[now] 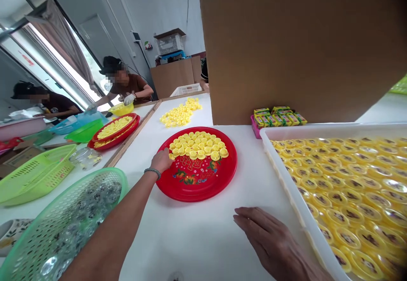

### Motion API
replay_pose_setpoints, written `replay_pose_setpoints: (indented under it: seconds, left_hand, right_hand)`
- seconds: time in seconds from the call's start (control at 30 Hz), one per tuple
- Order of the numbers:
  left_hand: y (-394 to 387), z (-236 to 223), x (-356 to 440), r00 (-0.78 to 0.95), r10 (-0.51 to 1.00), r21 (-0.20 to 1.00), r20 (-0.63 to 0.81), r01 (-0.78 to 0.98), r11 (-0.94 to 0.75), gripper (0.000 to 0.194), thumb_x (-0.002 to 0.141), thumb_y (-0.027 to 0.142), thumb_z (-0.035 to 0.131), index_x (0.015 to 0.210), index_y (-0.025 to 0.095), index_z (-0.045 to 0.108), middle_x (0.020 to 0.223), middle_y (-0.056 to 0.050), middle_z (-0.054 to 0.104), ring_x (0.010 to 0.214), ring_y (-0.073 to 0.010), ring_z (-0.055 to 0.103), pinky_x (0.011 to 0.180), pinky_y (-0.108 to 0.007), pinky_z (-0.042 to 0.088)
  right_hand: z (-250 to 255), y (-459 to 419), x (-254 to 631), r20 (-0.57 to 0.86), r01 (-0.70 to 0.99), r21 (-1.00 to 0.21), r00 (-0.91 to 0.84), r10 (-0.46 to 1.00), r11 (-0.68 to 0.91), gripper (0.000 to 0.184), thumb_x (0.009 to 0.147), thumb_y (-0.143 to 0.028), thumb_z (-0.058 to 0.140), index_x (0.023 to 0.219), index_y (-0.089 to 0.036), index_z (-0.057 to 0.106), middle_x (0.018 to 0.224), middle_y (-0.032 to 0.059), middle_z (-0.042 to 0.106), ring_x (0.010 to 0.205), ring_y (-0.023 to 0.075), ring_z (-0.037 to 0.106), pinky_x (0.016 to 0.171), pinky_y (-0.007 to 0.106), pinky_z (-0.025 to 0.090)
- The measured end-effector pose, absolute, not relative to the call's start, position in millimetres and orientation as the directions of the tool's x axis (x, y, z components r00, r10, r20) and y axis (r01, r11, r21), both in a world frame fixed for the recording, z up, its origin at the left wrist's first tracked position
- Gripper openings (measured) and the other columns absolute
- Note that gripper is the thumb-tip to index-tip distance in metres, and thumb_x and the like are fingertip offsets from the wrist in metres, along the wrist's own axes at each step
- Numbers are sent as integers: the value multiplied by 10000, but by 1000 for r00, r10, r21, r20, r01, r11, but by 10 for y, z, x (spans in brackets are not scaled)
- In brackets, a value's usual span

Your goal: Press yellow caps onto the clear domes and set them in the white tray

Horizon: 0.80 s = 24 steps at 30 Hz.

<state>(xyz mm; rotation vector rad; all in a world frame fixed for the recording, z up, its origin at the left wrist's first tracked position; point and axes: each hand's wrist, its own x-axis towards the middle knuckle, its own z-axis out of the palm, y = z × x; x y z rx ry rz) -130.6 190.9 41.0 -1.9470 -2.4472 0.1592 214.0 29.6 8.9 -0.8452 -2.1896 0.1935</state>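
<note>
My left hand [161,160] reaches forward and grips the left rim of a red round tray [203,179]. Rows of small yellow caps [199,145] fill the tray's far half; its near half shows a printed picture. A grey bead bracelet sits on that wrist. My right hand [265,234] lies flat on the white table, fingers stretched out and pointing left, holding nothing. It rests just left of a big white bin [305,217] packed with several yellow-lidded little jars [352,187].
A tall cardboard box [299,47] stands behind the tray. Small yellow packets [278,117] sit in a pink holder. Loose yellow caps [181,113] lie farther back. Green baskets [60,226], stacked red trays [114,130] and two seated people [127,85] are on the left.
</note>
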Motion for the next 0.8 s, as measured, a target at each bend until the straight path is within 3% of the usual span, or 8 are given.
replay_pose_setpoints:
  seconds: [0.1, 0.23, 0.47, 0.67, 0.8]
  left_hand:
    - [1808, 372, -1269, -202, 979, -66, -21, 978, 200, 414, 808, 426, 531, 1114, 149, 500, 1000, -143, 647, 918, -293, 615, 703, -332, 476]
    - [1719, 336, -1232, -187, 982, -38, 20, 982, 187, 371, 849, 385, 478, 1130, 145, 493, 1014, -147, 644, 971, -293, 596, 759, -334, 457]
    - [1531, 290, -1245, -241, 970, 23, 41, 970, 241, 399, 820, 432, 517, 1132, 188, 472, 1011, -109, 641, 969, -292, 585, 769, -336, 437]
    - [1410, 328, -1235, -249, 965, 52, 79, 968, 246, 367, 810, 418, 536, 1096, 194, 487, 949, -85, 645, 921, -274, 591, 746, -319, 425]
    - [1443, 314, -1251, -246, 968, 103, 58, 966, 239, 355, 805, 416, 554, 1078, 197, 500, 936, -77, 644, 904, -261, 589, 749, -311, 424]
  right_hand:
    - [96, 287, 2126, 592, 499, -403, -498, 634, 767, 286, 873, -83, 411, 1050, -192, 608, 1000, 93, 662, 914, 170, 632, 777, 280, 547]
    - [84, 276, 2092, 547, 480, -439, -528, 650, 760, 264, 883, -89, 428, 1051, -192, 603, 1014, 86, 652, 918, 164, 623, 781, 288, 536]
    - [95, 134, 1947, 425, 435, -507, -625, 655, 744, 212, 895, -138, 456, 1015, -194, 621, 1031, 84, 641, 933, 167, 608, 786, 298, 516]
    - [327, -191, 1566, 189, 242, -549, -896, 401, 800, 141, 892, -144, 486, 947, -172, 613, 997, 72, 634, 947, 159, 577, 830, 272, 467]
    - [348, -291, 1455, 70, 173, -554, -965, 253, 814, 118, 898, -134, 473, 873, -168, 584, 947, 55, 620, 912, 161, 554, 834, 288, 444]
